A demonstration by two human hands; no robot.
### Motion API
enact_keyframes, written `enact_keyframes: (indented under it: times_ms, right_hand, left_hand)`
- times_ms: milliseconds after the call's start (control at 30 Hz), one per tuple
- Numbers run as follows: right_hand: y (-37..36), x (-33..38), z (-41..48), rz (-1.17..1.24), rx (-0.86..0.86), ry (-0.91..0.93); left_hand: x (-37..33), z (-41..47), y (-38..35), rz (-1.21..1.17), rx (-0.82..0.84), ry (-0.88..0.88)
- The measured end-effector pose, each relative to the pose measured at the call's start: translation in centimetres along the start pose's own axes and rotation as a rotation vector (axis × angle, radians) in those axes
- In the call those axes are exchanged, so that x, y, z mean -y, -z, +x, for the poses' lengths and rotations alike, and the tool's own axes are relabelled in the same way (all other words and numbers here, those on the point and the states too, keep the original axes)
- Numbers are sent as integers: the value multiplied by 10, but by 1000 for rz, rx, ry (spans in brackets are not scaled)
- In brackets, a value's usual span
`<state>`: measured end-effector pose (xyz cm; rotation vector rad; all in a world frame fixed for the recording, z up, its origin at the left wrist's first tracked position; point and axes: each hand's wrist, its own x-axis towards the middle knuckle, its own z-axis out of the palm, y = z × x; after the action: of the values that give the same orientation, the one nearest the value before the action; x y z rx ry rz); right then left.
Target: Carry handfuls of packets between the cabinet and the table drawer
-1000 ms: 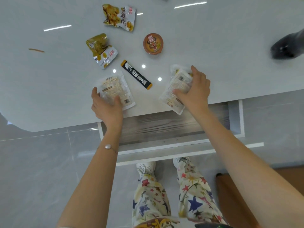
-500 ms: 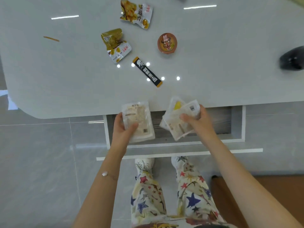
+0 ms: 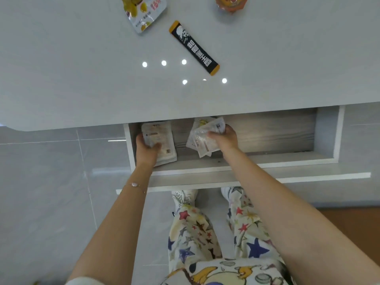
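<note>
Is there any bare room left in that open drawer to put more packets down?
Yes. The drawer floor lies bare from the right hand with its crinkled packets to the right wall. The left end is crowded: the left hand holds a white packet there, leaving a narrow strip between the hands.

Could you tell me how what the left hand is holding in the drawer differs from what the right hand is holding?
The left hand holds one flat white packet, lying smooth with its printed face up. The right hand grips a bunch of packets, crumpled and overlapping at angles, with a bit of yellow showing at the top. Both are pale, see-through snack wrappers held inside the open drawer.
</note>
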<state>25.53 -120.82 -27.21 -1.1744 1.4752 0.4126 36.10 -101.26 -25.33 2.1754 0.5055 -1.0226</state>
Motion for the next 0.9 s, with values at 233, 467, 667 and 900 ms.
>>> enact_keyframes:
  times_ms: [233, 467, 667, 900]
  right_hand:
    - [31, 17, -63, -261, -50, 205]
    - [95, 87, -206, -916, -134, 416]
    - [130, 162, -359, -1140, -281, 690]
    - [145, 219, -483, -1266, -301, 935]
  left_hand:
    - [-22, -48, 32, 198, 37, -219]
    - [-108, -175, 112, 345, -58, -505]
    - [-169, -294, 195, 492, -79, -696]
    - [-191, -399, 268, 719, -336, -738]
